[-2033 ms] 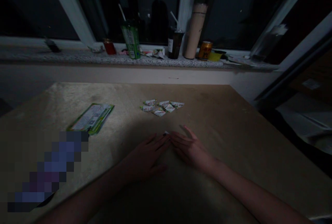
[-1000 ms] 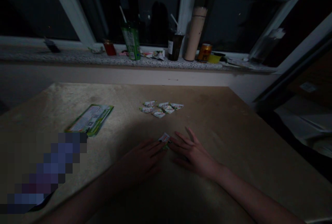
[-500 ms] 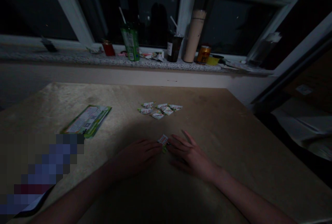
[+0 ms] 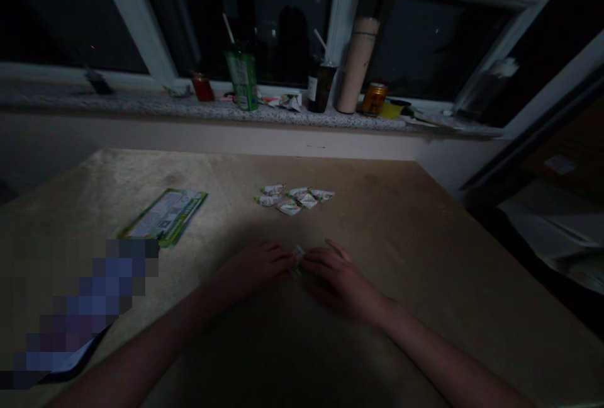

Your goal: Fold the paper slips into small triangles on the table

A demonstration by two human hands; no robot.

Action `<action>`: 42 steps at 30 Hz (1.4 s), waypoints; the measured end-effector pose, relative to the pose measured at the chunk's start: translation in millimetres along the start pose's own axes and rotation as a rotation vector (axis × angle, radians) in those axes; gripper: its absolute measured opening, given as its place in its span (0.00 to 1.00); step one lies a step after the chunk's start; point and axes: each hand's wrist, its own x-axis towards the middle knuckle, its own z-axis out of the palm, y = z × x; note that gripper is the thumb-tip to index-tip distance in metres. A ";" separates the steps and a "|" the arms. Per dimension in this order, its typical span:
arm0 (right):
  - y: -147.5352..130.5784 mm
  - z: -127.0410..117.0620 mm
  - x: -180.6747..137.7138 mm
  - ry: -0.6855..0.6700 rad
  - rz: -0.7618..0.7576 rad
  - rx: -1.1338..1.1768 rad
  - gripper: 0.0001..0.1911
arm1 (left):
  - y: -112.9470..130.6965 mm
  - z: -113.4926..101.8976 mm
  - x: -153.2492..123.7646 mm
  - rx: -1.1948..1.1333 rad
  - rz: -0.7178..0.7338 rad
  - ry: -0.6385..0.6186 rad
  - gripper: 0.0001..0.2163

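Note:
A small white-and-green printed packet [image 4: 297, 258] lies on the table between my hands, mostly covered by fingers. My left hand [image 4: 257, 266] pinches its left side, fingers close together and pointing right. From the other side, my right hand [image 4: 337, 276] grips the right edge with curled fingers; its thumb is hard to see in the dark. Beyond my hands, several similar small packets [image 4: 289, 207] lie flat in a loose cluster.
A larger green printed pouch [image 4: 165, 216] lies at the left, near a pixelated device [image 4: 85, 313]. Along the granite windowsill [image 4: 283, 117] stand a green cup [image 4: 243, 77], a dark drink cup [image 4: 319, 87], a tall tumbler [image 4: 357, 65] and an orange can [image 4: 374, 99].
My right hand's raised, spread fingers have come down and closed in on the small packet. My left hand stays at its left side. The view has shifted slightly.

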 end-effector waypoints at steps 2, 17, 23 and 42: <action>0.4 0.2 0.2 0.007 0.002 0.016 0.21 | -0.4 0.7 0.6 0.027 0.015 0.004 0.12; 6.2 -1.7 13.8 0.108 0.042 0.038 0.07 | -2.5 1.1 0.8 -0.232 -0.113 0.020 0.11; 11.2 -1.0 25.9 0.123 0.114 0.044 0.06 | -1.7 -3.2 3.4 -0.464 -0.181 0.113 0.10; 18.8 14.8 38.0 0.036 0.247 -0.105 0.08 | 4.9 -4.0 8.7 -0.259 -0.476 0.123 0.10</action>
